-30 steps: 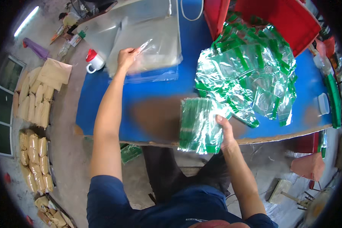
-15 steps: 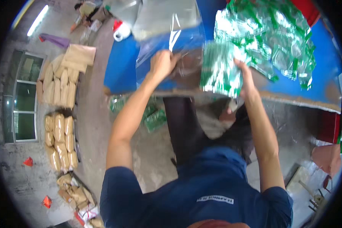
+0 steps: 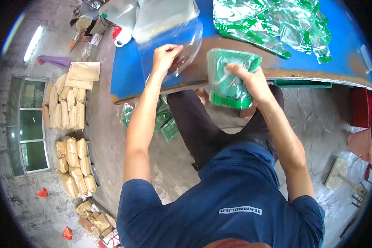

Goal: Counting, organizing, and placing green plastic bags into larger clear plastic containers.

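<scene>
At the table's near edge my right hand (image 3: 252,84) is closed on a stack of green-and-clear plastic packets (image 3: 219,89), thumb on top. The stack is upright and partly overhangs the edge. My left hand (image 3: 166,58) pinches the edge of a large clear plastic bag (image 3: 190,41), which bulges open beside the fingers. Just beyond that hand, a pile of flat clear bags (image 3: 163,18) lies on the table. A loose heap of similar green-and-clear packets (image 3: 273,27) spreads across the table, past my right hand.
The blue table (image 3: 126,70) has a worn brown front edge. A white roll with a red top (image 3: 122,37) stands at its far left corner. More green packets (image 3: 168,126) lie on the floor below. Filled brown sacks (image 3: 74,161) line the left wall. A green tray (image 3: 304,84) shows under the table.
The packet stack in my right hand has shifted left and turned its flat face up. My left hand has moved slightly left, and the clear bag now bulges open.
</scene>
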{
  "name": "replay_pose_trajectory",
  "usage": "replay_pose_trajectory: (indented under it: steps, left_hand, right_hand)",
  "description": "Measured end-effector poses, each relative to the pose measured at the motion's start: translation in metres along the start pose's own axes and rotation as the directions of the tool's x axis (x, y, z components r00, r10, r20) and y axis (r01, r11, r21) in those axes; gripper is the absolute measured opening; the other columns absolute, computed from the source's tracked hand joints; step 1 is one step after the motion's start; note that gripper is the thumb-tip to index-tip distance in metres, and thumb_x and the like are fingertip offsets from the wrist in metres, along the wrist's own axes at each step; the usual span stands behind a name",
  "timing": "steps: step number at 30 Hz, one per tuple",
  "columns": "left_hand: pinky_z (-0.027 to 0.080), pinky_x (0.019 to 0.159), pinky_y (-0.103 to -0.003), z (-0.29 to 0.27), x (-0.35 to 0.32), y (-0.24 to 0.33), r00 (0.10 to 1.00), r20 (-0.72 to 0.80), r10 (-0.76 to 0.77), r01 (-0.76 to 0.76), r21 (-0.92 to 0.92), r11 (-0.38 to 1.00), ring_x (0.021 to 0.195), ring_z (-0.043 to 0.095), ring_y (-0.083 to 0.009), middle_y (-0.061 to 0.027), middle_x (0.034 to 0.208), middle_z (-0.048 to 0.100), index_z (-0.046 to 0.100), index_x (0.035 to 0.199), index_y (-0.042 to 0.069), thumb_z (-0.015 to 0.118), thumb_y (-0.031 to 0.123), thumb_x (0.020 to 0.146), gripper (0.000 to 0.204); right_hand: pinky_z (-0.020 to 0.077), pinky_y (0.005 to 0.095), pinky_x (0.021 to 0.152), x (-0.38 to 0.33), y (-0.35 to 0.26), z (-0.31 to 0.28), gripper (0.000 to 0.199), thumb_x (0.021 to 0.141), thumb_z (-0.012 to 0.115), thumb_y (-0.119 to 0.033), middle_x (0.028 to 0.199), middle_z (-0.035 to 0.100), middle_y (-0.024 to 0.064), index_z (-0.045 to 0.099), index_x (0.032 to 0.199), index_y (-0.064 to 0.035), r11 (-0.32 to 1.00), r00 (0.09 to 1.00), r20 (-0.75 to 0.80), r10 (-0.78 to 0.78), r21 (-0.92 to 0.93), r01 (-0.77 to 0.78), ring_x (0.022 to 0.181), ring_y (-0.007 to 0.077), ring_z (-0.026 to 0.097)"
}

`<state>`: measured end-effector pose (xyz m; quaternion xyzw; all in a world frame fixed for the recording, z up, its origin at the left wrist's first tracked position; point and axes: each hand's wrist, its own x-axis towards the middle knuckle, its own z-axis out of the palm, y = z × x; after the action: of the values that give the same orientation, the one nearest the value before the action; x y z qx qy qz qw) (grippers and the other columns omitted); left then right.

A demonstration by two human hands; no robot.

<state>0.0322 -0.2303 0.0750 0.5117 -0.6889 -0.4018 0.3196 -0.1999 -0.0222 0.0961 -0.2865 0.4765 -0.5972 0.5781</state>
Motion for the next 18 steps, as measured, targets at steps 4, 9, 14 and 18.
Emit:
replay_pose_trajectory:
  steps: [4, 9, 14, 18]
  left_hand:
    - [0.053, 0.064, -0.027, 0.021, 0.009, 0.007, 0.999, 0.012, 0.051, -0.053, 0.163, 0.985, 0.070, 0.067, -0.0104, -0.0079, 0.080, 0.075, 0.077, 0.090, 0.001, 0.080, 0.025, 0.081, 0.026]
    - [0.051, 0.062, -0.025, 0.018, 0.020, 0.010, 0.964, -0.107, 0.242, -0.218, 0.195, 0.956, 0.066, 0.064, -0.0083, -0.0067, 0.077, 0.073, 0.075, 0.088, -0.001, 0.080, 0.018, 0.082, 0.020]
    - [0.043, 0.053, -0.021, 0.023, -0.001, 0.055, 0.951, -0.155, 0.268, -0.264, 0.044, 0.963, 0.059, 0.053, -0.0036, -0.0004, 0.069, 0.065, 0.071, 0.087, -0.003, 0.079, 0.016, 0.085, 0.020]
    - [0.041, 0.055, -0.017, 0.030, -0.035, 0.099, 0.969, -0.067, 0.236, -0.236, 0.010, 0.972, 0.065, 0.054, -0.0026, -0.0001, 0.078, 0.067, 0.070, 0.091, 0.000, 0.079, 0.014, 0.085, 0.017]
  right_hand:
    - [0.0548, 0.0325, 0.081, 0.004, -0.017, 0.026, 0.041, 0.078, 0.074, -0.023, 0.102, 0.070, 0.0137, 0.063, 0.108, 0.0033, 0.920, 0.966, 0.101, -0.238, -0.295, 0.257, 0.088, 0.0162, 0.067]
    - [0.0553, 0.0337, 0.083, 0.051, 0.012, 0.042, 0.045, 0.076, 0.077, -0.021, 0.104, 0.071, 0.0151, 0.064, 0.112, 0.0035, 0.980, 0.996, 0.051, -0.067, -0.186, 0.076, 0.092, 0.0189, 0.068]
    - [0.0552, 0.0344, 0.085, 0.068, 0.005, 0.002, 0.046, 0.076, 0.078, -0.022, 0.104, 0.072, 0.0104, 0.064, 0.115, -0.0010, 0.996, 0.993, -0.094, -0.077, 0.028, 0.080, 0.093, 0.0208, 0.069]
    - [0.0535, 0.0364, 0.088, 0.053, -0.003, 0.029, 0.057, 0.072, 0.078, -0.030, 0.105, 0.071, 0.0153, 0.064, 0.118, -0.0018, 0.912, 0.990, 0.130, -0.055, -0.397, 0.103, 0.098, 0.0246, 0.068]
